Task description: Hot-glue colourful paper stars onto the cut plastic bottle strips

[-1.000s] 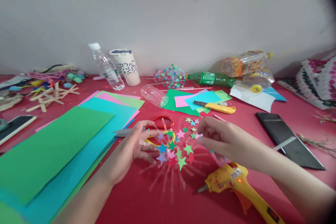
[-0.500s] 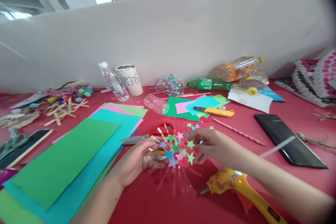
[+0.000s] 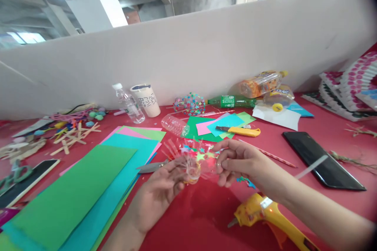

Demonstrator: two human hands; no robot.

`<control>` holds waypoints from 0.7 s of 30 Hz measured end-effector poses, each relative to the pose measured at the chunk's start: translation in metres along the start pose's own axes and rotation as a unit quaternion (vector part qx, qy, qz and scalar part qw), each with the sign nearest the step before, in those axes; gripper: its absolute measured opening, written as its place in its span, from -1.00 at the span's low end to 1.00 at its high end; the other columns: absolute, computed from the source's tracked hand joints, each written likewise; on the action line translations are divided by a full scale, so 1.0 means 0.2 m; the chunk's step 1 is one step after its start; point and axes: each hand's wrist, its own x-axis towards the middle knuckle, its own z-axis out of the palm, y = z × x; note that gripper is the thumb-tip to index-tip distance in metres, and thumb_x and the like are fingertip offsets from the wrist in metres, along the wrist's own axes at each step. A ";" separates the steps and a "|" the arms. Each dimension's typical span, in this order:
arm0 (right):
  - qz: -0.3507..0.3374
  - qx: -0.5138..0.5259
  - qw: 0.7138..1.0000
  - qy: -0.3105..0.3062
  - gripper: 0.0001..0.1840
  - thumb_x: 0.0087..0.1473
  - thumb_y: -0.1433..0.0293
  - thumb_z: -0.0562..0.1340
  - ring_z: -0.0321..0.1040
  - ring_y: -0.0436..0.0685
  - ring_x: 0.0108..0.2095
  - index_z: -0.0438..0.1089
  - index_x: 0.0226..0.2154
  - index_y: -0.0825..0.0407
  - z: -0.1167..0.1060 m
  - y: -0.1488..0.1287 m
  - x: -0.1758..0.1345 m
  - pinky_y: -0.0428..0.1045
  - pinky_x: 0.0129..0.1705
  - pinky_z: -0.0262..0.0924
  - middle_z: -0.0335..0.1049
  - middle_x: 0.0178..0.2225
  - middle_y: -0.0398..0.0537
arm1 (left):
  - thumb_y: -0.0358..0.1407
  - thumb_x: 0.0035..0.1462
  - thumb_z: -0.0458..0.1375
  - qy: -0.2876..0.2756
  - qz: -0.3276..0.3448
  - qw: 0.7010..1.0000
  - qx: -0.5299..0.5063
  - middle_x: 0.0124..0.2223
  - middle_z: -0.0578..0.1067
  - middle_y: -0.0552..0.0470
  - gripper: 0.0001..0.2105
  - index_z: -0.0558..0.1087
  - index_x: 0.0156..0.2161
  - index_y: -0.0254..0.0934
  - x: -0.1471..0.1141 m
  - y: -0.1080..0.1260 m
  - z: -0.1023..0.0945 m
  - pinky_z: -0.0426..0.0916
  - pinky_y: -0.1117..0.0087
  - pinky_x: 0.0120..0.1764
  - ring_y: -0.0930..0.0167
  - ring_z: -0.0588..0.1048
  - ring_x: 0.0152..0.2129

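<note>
Between my hands is a clear plastic bottle piece (image 3: pixel 193 169), cut into thin strips that fan out, with its round neck towards me. Colourful paper stars (image 3: pixel 200 153) sit on the strips at the far side, blurred by motion. My left hand (image 3: pixel 165 182) grips the left side of this piece with thumb and fingers. Curled fingers of my right hand (image 3: pixel 232 164) pinch its right edge; the exact contact is blurred. Scissors (image 3: pixel 151 167) lie just behind my left hand, their handles mostly hidden. A few loose blue and green stars (image 3: pixel 247 181) show below my right hand.
A yellow glue gun (image 3: pixel 253 210) lies at front right, near a black phone (image 3: pixel 321 160). Coloured paper sheets (image 3: pixel 79 188) cover the left. Behind are a yellow cutter (image 3: pixel 244 131), a clear bottle part (image 3: pixel 173 124), a star-covered bottle piece (image 3: pixel 193 104), a green bottle (image 3: pixel 229 101) and a cup (image 3: pixel 145 100).
The strip-cut bottle piece has turned, so its starred side now faces away and its neck faces me. My right hand has shifted slightly right. The camera view has tilted up.
</note>
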 end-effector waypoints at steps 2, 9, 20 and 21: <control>-0.008 -0.003 1.000 0.001 -0.72 0.04 0.48 0.21 0.52 0.02 -0.46 0.25 -0.14 0.00 0.02 -0.02 -0.01 -0.11 -0.42 0.34 0.40 -0.44 -0.25 | -0.59 -0.17 0.28 0.004 0.001 1.000 0.027 -0.29 0.57 0.08 -0.66 0.50 -0.23 -0.26 0.00 -0.06 0.02 0.39 0.54 -0.18 0.48 0.54 -0.30; -0.050 -0.026 0.998 -0.006 -0.75 0.08 0.51 0.15 0.48 0.00 -0.44 0.22 -0.15 -0.01 0.07 -0.03 -0.05 -0.07 -0.33 0.33 0.41 -0.42 -0.23 | -0.34 -0.06 0.36 -0.013 0.039 0.987 0.157 -0.36 0.44 0.11 -0.59 0.41 -0.07 -0.23 0.00 -0.16 0.13 0.23 0.49 -0.44 0.53 0.34 -0.51; -0.205 -0.448 0.862 0.118 -0.89 0.21 0.35 0.12 0.26 0.00 -0.57 0.36 -0.26 -0.08 0.06 -0.11 -0.17 -0.09 -0.58 0.10 0.38 -0.52 -0.18 | -0.21 -0.16 0.41 0.177 0.116 0.944 0.253 -0.20 0.58 0.00 -0.51 0.36 -0.10 -0.20 0.00 -0.14 0.08 0.40 0.31 -0.19 0.29 0.54 -0.28; -0.226 -0.452 0.852 0.139 -0.90 0.21 0.34 0.13 0.26 0.00 -0.57 0.37 -0.27 -0.09 0.05 -0.13 -0.18 -0.09 -0.59 0.11 0.38 -0.52 -0.18 | -0.19 -0.18 0.41 0.194 0.121 0.939 0.258 -0.18 0.58 -0.02 -0.48 0.35 -0.08 -0.18 0.00 -0.14 0.07 0.41 0.28 -0.16 0.25 0.54 -0.22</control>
